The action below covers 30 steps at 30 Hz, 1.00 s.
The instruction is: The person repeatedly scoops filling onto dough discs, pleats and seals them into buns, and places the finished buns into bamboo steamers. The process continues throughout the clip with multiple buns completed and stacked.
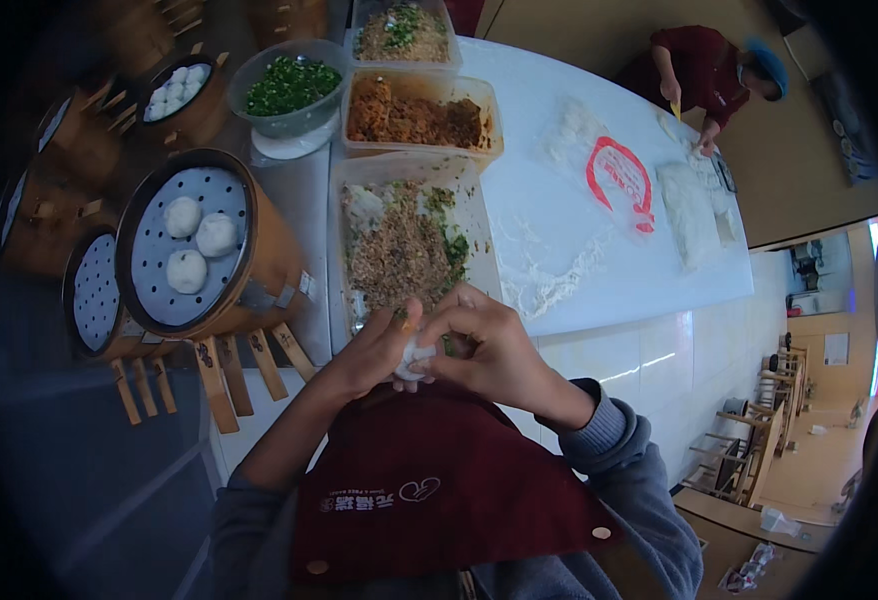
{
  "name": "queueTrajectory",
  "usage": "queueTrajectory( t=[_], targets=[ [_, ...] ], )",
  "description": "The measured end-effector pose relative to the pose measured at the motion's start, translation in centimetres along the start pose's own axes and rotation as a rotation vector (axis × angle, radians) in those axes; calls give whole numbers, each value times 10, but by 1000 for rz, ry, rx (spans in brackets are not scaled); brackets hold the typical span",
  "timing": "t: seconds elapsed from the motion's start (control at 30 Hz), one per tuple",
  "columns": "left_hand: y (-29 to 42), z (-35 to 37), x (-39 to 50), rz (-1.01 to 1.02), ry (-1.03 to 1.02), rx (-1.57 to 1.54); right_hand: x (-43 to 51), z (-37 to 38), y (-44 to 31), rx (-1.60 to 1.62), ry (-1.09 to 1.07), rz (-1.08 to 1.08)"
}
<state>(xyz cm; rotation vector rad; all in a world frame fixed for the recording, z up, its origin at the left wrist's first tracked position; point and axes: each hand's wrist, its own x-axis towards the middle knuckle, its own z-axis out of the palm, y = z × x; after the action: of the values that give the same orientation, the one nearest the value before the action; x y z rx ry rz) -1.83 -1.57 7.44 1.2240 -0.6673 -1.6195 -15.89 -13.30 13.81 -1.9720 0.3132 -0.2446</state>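
My left hand (371, 352) cups a small white dough bun (413, 358) close in front of my apron. The fingertips of my right hand (484, 341) pinch the top edge of that dough. Both hands partly hide it. Just beyond them sits a clear plastic tub (488, 247) of brown minced filling (398, 247) with chopped greens along its side. To the left, three shaped white buns (196, 244) rest on the perforated liner of a round bamboo steamer (266, 247).
Behind the tub stand a container of reddish-brown filling (420, 116) and a bowl of chopped green onion (293, 86). More stacked steamers (94, 292) with protruding wooden handles fill the left. On the white table (529, 180) lies a printed plastic bag (619, 184). A co-worker (701, 71) works at its far end.
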Motion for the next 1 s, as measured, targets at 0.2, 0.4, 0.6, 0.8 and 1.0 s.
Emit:
queueTrajectory(
  t=[0.2,0.4,0.6,0.8,1.0],
  targets=[
    [7,-7,-8,79,32,54,9,6,-2,-52,-44,38],
    [0,-16,-11,241,118,-15,19,16,0,-106,-2,-3],
    [-20,-13,-4,-145,2,-752,40,20,-8,-108,-180,94],
    [-25,-18,-20,151,-83,-835,81,16,-34,-438,-482,-292],
    [-11,-34,-80,304,-206,-428,161,3,-97,-434,-667,-399]
  ],
)
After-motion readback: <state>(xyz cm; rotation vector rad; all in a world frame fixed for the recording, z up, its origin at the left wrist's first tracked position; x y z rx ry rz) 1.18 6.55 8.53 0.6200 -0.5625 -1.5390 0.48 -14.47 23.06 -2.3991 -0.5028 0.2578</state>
